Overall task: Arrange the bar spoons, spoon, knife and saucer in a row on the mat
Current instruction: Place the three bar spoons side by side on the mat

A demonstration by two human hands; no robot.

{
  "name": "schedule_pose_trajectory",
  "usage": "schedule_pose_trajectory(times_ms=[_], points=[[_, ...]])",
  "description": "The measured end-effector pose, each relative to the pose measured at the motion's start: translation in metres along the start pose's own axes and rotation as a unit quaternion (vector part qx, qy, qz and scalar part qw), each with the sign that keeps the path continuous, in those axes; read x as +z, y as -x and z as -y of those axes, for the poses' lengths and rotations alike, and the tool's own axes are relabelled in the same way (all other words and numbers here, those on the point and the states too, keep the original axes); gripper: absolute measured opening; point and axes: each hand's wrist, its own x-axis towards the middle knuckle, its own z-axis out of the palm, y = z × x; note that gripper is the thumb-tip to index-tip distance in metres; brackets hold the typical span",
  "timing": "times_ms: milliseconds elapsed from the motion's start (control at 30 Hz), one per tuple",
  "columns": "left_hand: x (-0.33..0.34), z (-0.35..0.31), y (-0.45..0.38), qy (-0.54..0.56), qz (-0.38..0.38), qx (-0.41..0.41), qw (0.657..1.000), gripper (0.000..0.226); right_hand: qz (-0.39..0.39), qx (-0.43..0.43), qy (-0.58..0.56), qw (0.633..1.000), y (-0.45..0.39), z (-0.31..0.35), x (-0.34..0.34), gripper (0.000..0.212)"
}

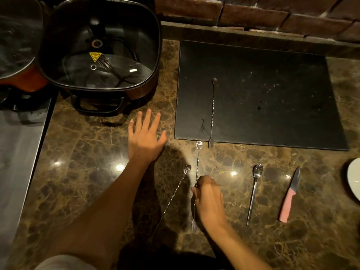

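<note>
- Right hand [209,199] fingers [195,190] pinched on a twisted steel bar spoon [197,164], bowl beyond the fingertips, fork end behind the wrist.
- Left hand [145,136] flat on the glossy marbled surface [87,162], fingers spread, grasping nothing.
- Second twisted bar spoon [176,193] slanted just left of the right fingers.
- Third bar spoon [213,112] on the dark stitched mat [272,94], fork tip overhanging.
- Right of the fingers: polished spoon [254,193], pink-handled knife [290,194], white saucer [354,178] at the frame edge.

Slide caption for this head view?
Right hand grips second bar spoon; first bar spoon lies on the mat.
</note>
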Motion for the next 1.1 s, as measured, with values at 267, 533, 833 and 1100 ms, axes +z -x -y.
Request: schedule_pose_trajectory(times_ms=[267,533,833,1100], points=[[0.003,0.001,0.000,-0.004,-0.014,0.006,1.000,0.061,0.019,0.016,-0.021,0.999,-0.007,0.003,-0.010,0.013],[0.006,0.002,0.000,0.001,-0.028,0.007,1.000,0.059,0.030,0.038,-0.090,0.995,-0.012,0.002,-0.014,0.008],[0.010,0.005,0.001,-0.002,-0.043,0.018,0.999,0.057,0.071,0.099,-0.166,0.979,-0.017,0.014,-0.019,0.017],[0.007,0.004,0.001,0.000,-0.038,0.020,0.999,0.058,-0.038,0.069,-0.160,0.984,-0.114,0.039,-0.048,0.008]])
